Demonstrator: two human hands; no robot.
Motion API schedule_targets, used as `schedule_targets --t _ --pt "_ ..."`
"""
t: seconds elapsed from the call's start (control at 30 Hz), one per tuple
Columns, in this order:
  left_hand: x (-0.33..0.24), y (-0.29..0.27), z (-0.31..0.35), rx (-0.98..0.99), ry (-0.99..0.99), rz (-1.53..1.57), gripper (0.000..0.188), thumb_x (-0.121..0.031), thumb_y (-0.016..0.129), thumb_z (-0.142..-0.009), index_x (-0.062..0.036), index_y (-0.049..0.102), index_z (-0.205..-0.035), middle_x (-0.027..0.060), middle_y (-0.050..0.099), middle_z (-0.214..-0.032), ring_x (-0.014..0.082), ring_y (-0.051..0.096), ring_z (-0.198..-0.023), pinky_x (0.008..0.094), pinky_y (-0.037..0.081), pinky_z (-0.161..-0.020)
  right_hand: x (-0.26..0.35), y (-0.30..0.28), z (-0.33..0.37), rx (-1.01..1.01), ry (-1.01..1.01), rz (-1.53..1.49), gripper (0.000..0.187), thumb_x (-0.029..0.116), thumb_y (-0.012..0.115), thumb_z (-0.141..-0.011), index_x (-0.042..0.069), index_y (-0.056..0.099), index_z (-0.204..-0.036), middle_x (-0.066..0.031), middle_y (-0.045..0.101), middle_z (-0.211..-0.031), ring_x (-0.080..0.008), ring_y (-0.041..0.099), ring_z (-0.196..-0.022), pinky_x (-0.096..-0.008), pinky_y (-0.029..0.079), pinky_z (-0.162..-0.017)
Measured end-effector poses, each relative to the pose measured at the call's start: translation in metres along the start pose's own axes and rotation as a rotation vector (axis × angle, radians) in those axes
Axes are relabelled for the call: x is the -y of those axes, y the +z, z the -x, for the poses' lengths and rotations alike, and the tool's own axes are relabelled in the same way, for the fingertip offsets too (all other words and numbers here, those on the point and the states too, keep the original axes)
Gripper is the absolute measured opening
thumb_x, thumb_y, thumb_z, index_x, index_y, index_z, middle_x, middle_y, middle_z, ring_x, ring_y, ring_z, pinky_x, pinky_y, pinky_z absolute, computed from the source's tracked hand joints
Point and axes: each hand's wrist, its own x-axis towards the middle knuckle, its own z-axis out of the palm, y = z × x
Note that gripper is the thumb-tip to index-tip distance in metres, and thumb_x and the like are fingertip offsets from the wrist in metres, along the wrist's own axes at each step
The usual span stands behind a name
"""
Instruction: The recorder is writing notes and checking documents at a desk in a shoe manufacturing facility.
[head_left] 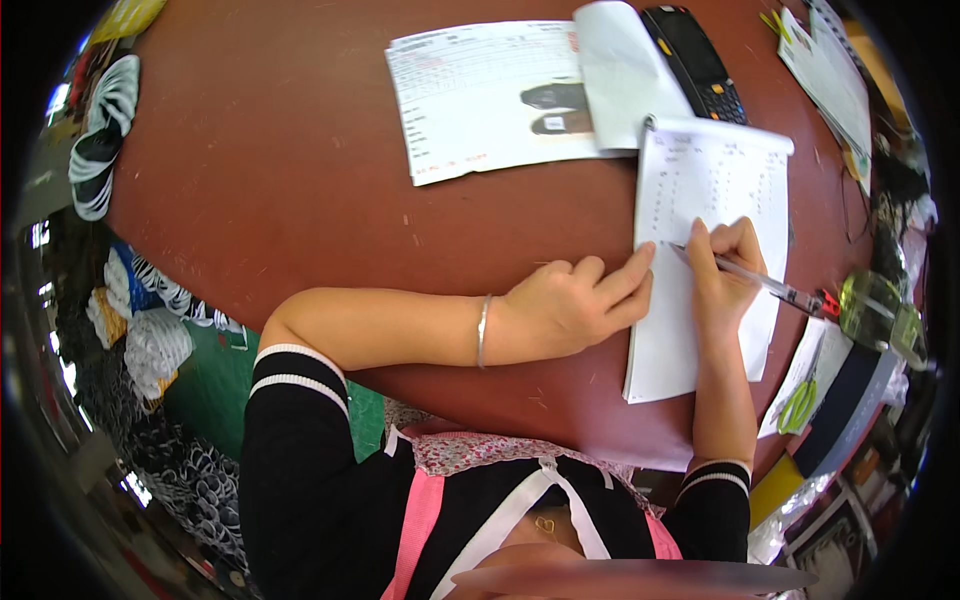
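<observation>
At right, the right hand (730, 278) pinches a pen (785, 291) over a notepad (663, 335). Half-curled, the left hand (575, 305) seemingly touches it.

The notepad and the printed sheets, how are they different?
The notepad has handwritten marks; the printed sheets show dark shoes. The notepad is taller than wide; the printed sheets are wider than tall. The right hand holds a pen over the notepad; no hand touches the printed sheets. Both are white, on the reddish table.
</observation>
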Motion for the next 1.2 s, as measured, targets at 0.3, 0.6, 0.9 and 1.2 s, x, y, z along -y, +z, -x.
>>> schedule_targets --t 0.3,0.6,0.9,1.2 --pt "0.010 -0.012 -0.002 0.104 -0.003 0.055 0.050 -0.028 0.077 -0.081 -0.0060 0.068 -0.124 0.0151 0.061 -0.144 0.0133 0.054 -0.063 0.0215 0.049 -0.053 0.007 0.010 -0.005 0.015 -0.003 0.091 0.036 0.002 0.073 -0.089 0.008 0.043 -0.070 0.0032 0.047 -0.060 -0.0031 0.038 -0.057 -0.0253 0.033 -0.050" --pt "0.007 -0.011 -0.004 0.117 0.012 0.063 0.052 -0.024 0.081 -0.079 -0.0050 0.068 -0.125 0.0146 0.060 -0.145 0.0135 0.053 -0.063 0.0228 0.050 -0.053 0.010 0.007 -0.004 0.042 -0.009 0.160 0.038 0.001 0.073 -0.089 0.008 0.042 -0.070 0.0051 0.047 -0.059 -0.0020 0.036 -0.056 -0.0239 0.032 -0.049" --pt "0.007 -0.012 -0.006 0.122 0.014 0.082 0.052 -0.024 0.081 -0.079 -0.0043 0.068 -0.125 0.0141 0.059 -0.145 0.0132 0.053 -0.064 0.0229 0.050 -0.053 0.007 0.008 -0.004 0.020 -0.016 0.169 0.036 0.004 0.072 -0.088 0.008 0.041 -0.070 0.0026 0.043 -0.057 -0.0049 0.035 -0.054 -0.0268 0.032 -0.048" --pt "0.009 -0.013 -0.006 0.140 0.005 0.098 0.051 -0.024 0.081 -0.079 -0.0039 0.068 -0.124 0.0143 0.059 -0.146 0.0134 0.053 -0.065 0.0226 0.050 -0.054 0.009 0.009 -0.005 -0.007 0.011 0.158 0.036 0.003 0.071 -0.088 0.008 0.040 -0.070 0.0029 0.043 -0.058 -0.0049 0.035 -0.055 -0.0267 0.032 -0.049"
